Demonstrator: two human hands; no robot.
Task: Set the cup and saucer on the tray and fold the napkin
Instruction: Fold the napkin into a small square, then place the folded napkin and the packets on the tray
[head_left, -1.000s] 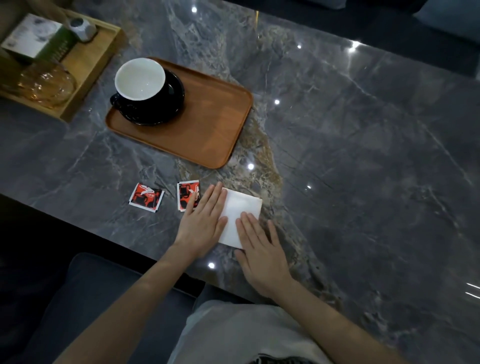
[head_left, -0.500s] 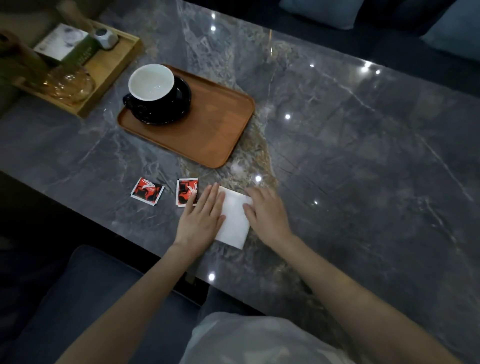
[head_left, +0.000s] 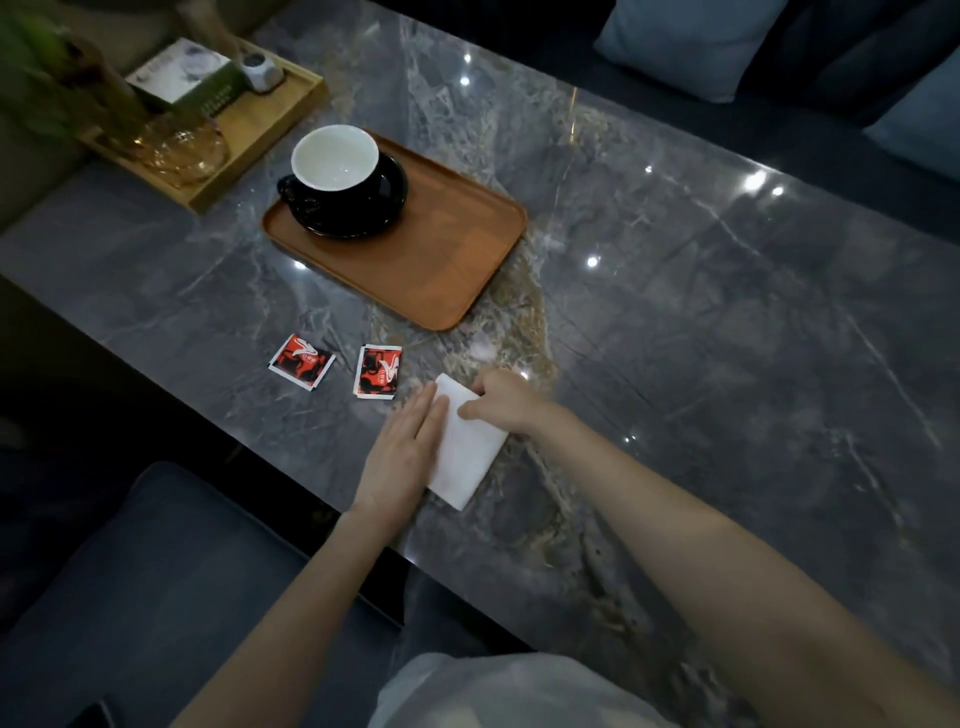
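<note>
napkin (head_left: 467, 447) lies on the table (head_left: 727, 338); left hand (head_left: 402, 457) presses it flat, right hand (head_left: 501, 402) pinches its edge.

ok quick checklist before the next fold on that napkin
1. Cup on saucer, both on the tray: ok.
2. Left hand flat, pinning the napkin: ok.
3. Right hand pinching the far edge: ok.
4. Napkin edges lined up: cannot tell, the hands cover them.
5. Nearer packet apart from the napkin: ok, though close to the left fingertips.
6. Napkin fully on the table: ok.
</note>
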